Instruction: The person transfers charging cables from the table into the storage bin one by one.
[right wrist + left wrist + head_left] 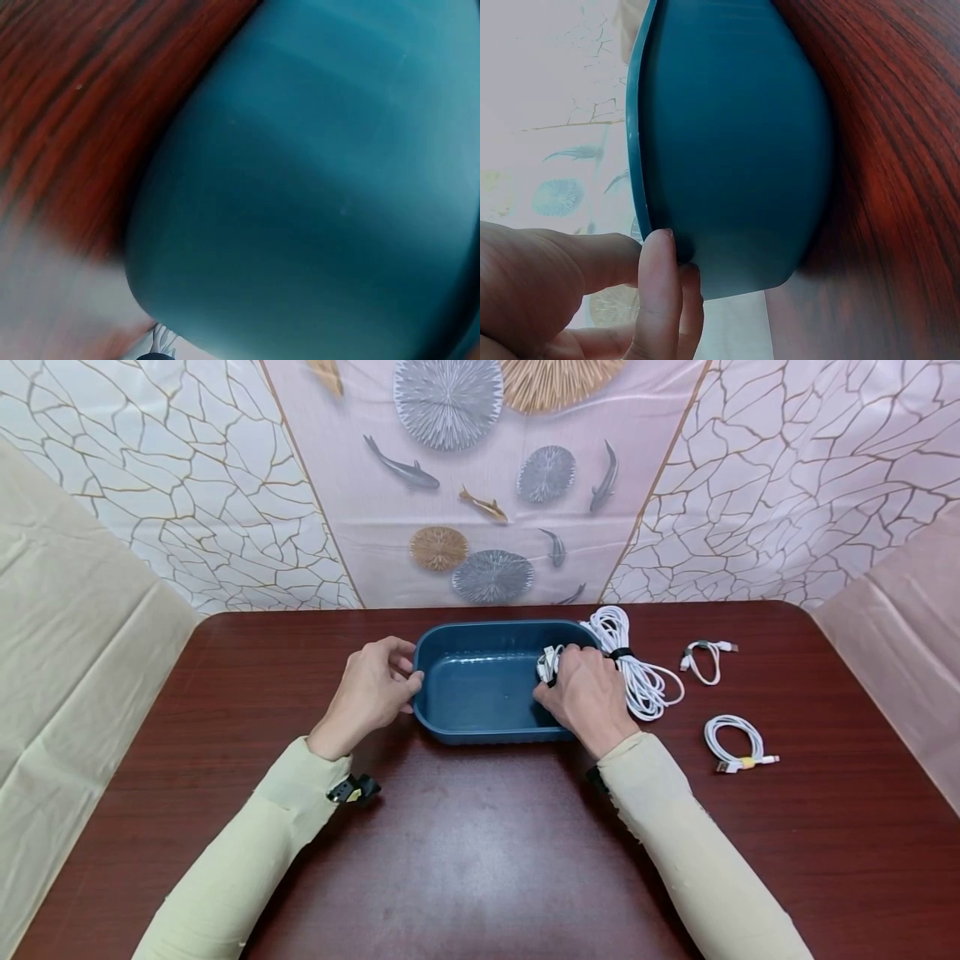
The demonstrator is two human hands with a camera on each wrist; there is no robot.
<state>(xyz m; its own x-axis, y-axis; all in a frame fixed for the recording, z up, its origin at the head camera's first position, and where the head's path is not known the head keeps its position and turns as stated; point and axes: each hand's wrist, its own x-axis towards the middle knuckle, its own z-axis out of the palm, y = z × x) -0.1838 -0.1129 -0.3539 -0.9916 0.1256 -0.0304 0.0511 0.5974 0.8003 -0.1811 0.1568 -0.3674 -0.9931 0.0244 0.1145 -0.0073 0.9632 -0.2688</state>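
Observation:
A dark teal plastic bin (480,693) stands on the table, its long side facing me. My left hand (375,689) pinches the rim at its left end. The left wrist view shows the fingertips (658,259) at the edge of the bin (735,150). Inside the bin's right end, my right hand (588,689) holds a small bundled white USB cable (549,664), with its plug showing beside the fingers. The right hand covers the rest of that cable. The bin's outer wall (315,187) fills most of the right wrist view, where the right hand is hidden.
Against the bin's right end lies a large white cable coil (645,689) bound with a black tie (621,653). Farther right are a short looped white cable (703,662) and a coiled white cable (731,735) with a yellow tie. Patterned cloth (480,527) hangs behind the table.

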